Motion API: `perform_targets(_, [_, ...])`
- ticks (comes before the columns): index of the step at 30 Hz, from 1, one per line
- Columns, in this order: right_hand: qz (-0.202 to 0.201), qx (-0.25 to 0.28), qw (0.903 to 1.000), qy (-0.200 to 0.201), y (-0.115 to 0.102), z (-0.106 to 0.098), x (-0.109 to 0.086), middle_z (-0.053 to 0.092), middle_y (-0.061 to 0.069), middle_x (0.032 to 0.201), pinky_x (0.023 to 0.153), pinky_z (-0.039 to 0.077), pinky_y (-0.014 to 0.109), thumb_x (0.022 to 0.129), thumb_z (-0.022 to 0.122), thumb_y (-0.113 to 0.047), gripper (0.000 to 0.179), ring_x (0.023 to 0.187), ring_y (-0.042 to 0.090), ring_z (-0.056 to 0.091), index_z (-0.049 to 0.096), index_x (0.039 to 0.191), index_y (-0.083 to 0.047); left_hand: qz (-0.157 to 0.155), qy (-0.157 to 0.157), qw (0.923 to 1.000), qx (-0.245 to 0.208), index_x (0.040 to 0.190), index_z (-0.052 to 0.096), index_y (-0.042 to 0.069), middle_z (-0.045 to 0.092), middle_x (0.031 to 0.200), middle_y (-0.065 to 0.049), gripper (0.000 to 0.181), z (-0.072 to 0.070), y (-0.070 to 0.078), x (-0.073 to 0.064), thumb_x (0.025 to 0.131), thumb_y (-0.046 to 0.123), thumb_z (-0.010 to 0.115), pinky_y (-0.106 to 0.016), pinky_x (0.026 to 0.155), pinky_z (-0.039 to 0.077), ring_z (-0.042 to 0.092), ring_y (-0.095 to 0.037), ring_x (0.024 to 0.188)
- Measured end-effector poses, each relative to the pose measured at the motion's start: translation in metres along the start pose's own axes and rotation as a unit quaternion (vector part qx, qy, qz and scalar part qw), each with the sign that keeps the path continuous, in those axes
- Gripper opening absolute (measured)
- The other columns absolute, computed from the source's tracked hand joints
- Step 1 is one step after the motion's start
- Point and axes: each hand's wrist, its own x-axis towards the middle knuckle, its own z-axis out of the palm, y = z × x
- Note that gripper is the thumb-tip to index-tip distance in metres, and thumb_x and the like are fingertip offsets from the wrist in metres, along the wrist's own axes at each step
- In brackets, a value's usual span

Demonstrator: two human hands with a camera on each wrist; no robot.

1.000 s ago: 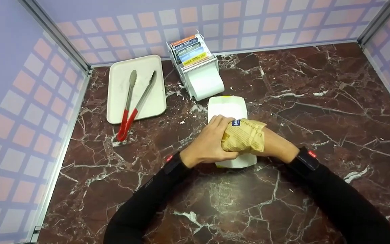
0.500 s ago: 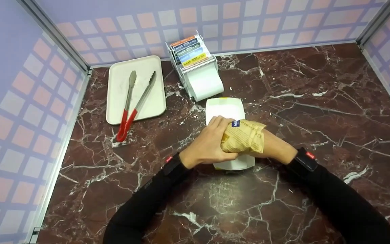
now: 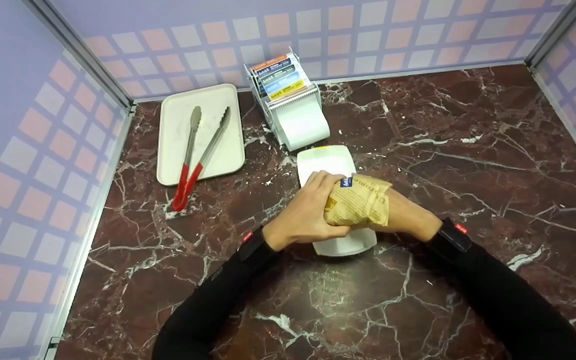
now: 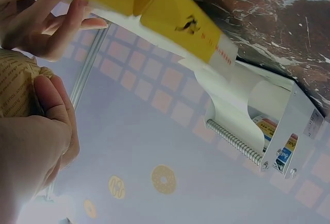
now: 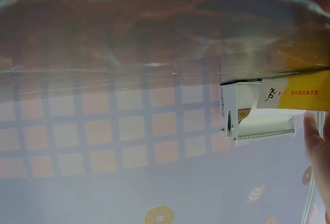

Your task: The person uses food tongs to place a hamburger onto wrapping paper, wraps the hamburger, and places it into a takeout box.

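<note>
My left hand [image 3: 310, 212] grips a bundle wrapped in tan printed paper [image 3: 360, 202], with a small blue sticker on it. A white-lined paper food box [image 3: 325, 160] lies beneath, and its outside shows yellow and white in the left wrist view. Reaching in from the right, my right hand [image 3: 408, 215] is largely hidden behind the bundle in the head view. Loosely bent fingers [image 4: 56, 23] of that hand appear beside the box in the left wrist view. The right wrist view has a finger [image 5: 311, 131] close to the box rim; contact is unclear.
A label dispenser [image 3: 288, 100] with several coloured label rolls stands just behind the box. At the left, red-handled tongs [image 3: 195, 155] lie on a cream tray [image 3: 168, 130]. Tiled panels [image 3: 368, 30] enclose the marble counter [image 3: 468, 200] at the back and sides.
The food box has slid left and slightly toward me, turning a little counterclockwise. My left hand keeps its grip on the wrapped bundle, and both arms have stayed nearly still.
</note>
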Motion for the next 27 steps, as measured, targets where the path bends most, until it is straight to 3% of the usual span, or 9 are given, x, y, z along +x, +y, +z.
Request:
perform_targets(5, [-0.009, -0.007, 0.9999, 0.001, 0.005, -0.006, 0.005, 0.06, 0.019, 0.145, 0.122, 0.033, 0.058, 0.08, 0.086, -0.024, 0.073, 0.139, 0.041, 0.051, 0.057, 0.142, 0.0, -0.005, 0.009, 0.9999, 0.002, 0.146, 0.046, 0.003, 0.055, 0.128, -0.01, 0.091, -0.004, 0.0, -0.001, 0.073, 0.043, 0.085, -0.034, 0.098, 0.052, 0.049, -0.021, 0.114])
perform_targets(13, [-0.026, -0.066, 0.9975, 0.008, 0.02, -0.009, 0.006, 0.067, 0.015, 0.138, 0.119, 0.036, 0.056, 0.081, 0.082, -0.039, 0.071, 0.13, 0.039, 0.058, 0.062, 0.139, -0.004, -0.015, 0.007, 0.9999, 0.0, 0.146, 0.047, 0.004, 0.055, 0.127, -0.009, 0.091, -0.004, 0.001, -0.002, 0.073, 0.044, 0.084, -0.034, 0.098, 0.052, 0.05, -0.02, 0.113])
perform_targets(18, [-0.027, -0.076, 0.9966, 0.015, 0.02, -0.009, 0.008, 0.069, 0.013, 0.134, 0.117, 0.039, 0.053, 0.081, 0.08, -0.038, 0.068, 0.126, 0.036, 0.06, 0.063, 0.138, -0.005, -0.011, 0.003, 0.9999, -0.001, 0.144, 0.047, 0.002, 0.056, 0.126, -0.01, 0.09, -0.002, 0.001, -0.003, 0.073, 0.042, 0.084, -0.034, 0.098, 0.053, 0.05, -0.02, 0.111])
perform_targets(27, [0.006, -0.001, 0.9987, 0.05, 0.025, -0.02, 0.007, 0.066, 0.009, 0.128, 0.111, 0.047, 0.048, 0.086, 0.081, -0.02, 0.045, 0.123, 0.028, 0.059, 0.071, 0.129, -0.009, -0.016, 0.001, 0.9998, -0.01, 0.146, 0.046, 0.0, 0.056, 0.125, -0.011, 0.089, 0.0, -0.004, -0.008, 0.075, 0.04, 0.083, -0.036, 0.097, 0.052, 0.051, -0.021, 0.111])
